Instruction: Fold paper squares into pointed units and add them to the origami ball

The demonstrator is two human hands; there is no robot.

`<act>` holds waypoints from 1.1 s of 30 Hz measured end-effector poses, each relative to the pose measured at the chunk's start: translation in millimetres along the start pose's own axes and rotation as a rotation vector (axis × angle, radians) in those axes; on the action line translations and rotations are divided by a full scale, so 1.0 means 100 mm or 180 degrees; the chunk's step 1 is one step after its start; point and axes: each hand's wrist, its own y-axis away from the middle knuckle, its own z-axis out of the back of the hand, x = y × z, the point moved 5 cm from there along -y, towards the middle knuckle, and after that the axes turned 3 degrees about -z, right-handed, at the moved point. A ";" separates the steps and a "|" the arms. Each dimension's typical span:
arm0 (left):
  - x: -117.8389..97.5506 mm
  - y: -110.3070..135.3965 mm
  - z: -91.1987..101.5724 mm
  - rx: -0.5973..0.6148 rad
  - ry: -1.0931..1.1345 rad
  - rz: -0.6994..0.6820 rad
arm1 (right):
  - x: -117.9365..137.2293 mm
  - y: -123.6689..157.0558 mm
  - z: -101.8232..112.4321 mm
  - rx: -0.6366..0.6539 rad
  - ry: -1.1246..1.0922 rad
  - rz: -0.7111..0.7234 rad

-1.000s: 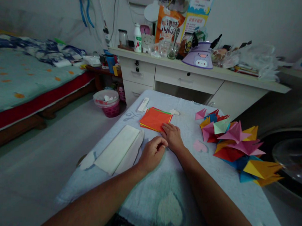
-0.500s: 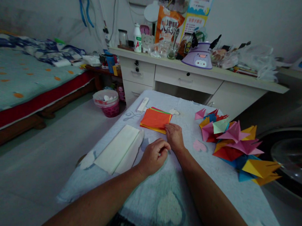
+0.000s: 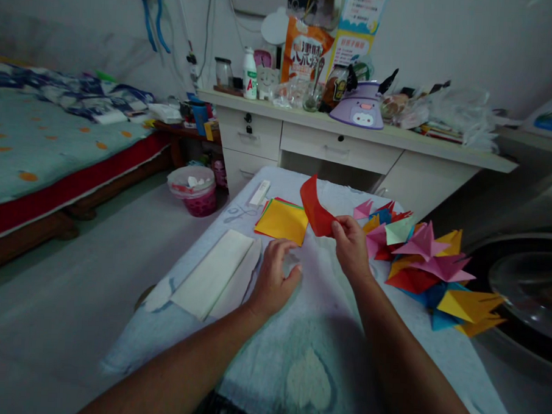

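Observation:
My right hand [image 3: 353,246] pinches a sheet of red-orange origami paper [image 3: 316,207] by its lower right corner. The sheet curls and is lifted above the cloth-covered table [image 3: 317,306]. To its left lies a stack of square coloured paper [image 3: 282,221], with a yellow sheet on top and red and green edges showing beneath. My left hand [image 3: 276,277] is open just in front of the stack, thumb and fingers apart, holding nothing. A cluster of folded paper pieces [image 3: 423,244] in pink, yellow, red and blue lies on the table's right side.
Folded white paper [image 3: 216,271] lies left of my left hand. A small white stick-like object [image 3: 259,194] is beyond it. A cluttered white desk [image 3: 306,135] stands behind the table. A pink bucket [image 3: 196,194] is on the floor, left. A round-doored appliance [image 3: 524,279] stands at right.
My right hand has lifted the top orange sheet off the stack and moved right with it, uncovering a yellow sheet. My left hand has opened from a loose curl.

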 end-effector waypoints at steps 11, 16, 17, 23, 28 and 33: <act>0.32 0.03 -0.19 0.0070 0.1873 0.1384 | 0.10 0.57 0.53 0.0359 -0.2214 -0.1513; 0.26 -0.01 -0.18 -0.0044 0.2855 0.1410 | -0.01 0.81 0.59 0.0497 -0.2391 -0.1932; 0.25 -0.02 -0.18 -0.0023 0.2950 0.1402 | -0.06 0.84 0.60 0.0473 -0.2370 -0.1998; 0.25 -0.05 -0.09 -0.0098 0.2111 0.1406 | -0.37 0.92 0.60 0.0290 -0.1949 -0.2048; 0.27 -0.04 -0.06 0.0123 0.0859 0.1050 | -0.50 0.92 0.66 0.0199 -0.0762 -0.1568; 0.23 -0.02 -0.07 0.0688 -0.0580 0.0549 | -0.46 0.90 0.76 -0.0030 0.1395 -0.0680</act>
